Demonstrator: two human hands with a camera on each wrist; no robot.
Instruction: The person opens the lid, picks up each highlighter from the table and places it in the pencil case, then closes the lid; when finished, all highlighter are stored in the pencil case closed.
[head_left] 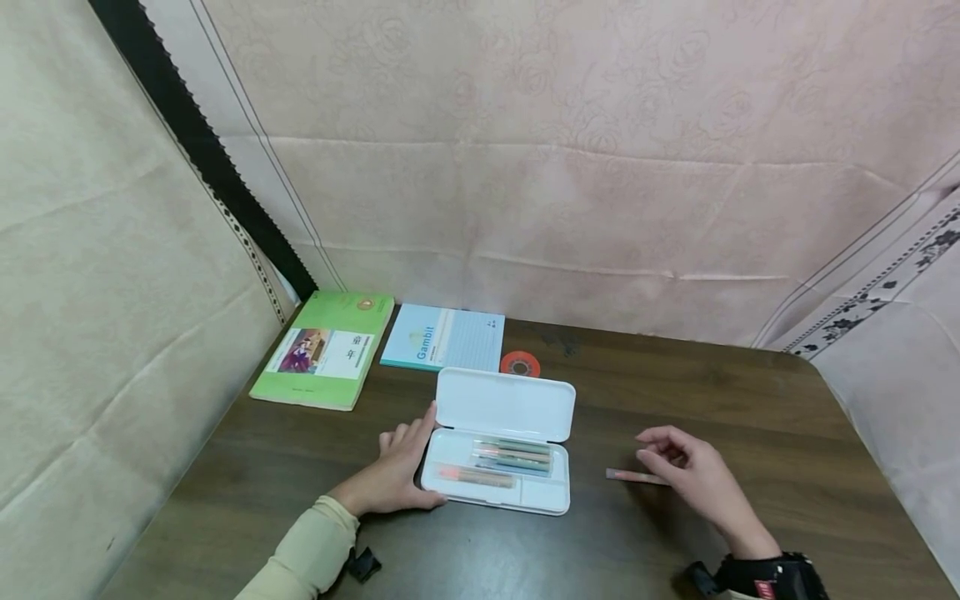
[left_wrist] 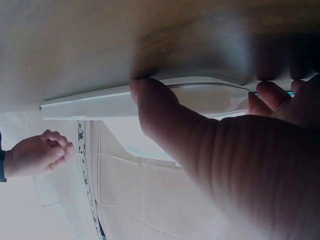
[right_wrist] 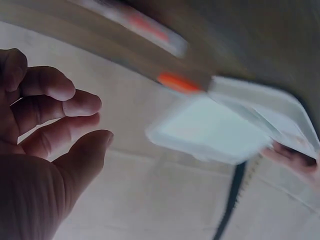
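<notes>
A white pencil case (head_left: pixel 498 498) lies with its lid (head_left: pixel 504 404) raised and several pens (head_left: pixel 513 457) inside. My left hand (head_left: pixel 401 471) holds the case at its left end, thumb at the front corner and index finger up by the lid. In the left wrist view, the thumb (left_wrist: pixel 165 107) presses against the case's side. Right of the case, a slim pen (head_left: pixel 633 476) lies on the table, its far part hidden behind my right hand (head_left: pixel 693 475). That hand hovers above the pen with loosely bent fingers, holding nothing; the right wrist view shows a gap between thumb and fingertips.
Behind the case lie a green book (head_left: pixel 322 350), a light blue notebook (head_left: pixel 446 337) and a round orange-red object (head_left: pixel 520 364). A small black object (head_left: pixel 365 565) is beside the left sleeve. Patterned cloth (head_left: pixel 562 167) hangs along the brown table's back and sides.
</notes>
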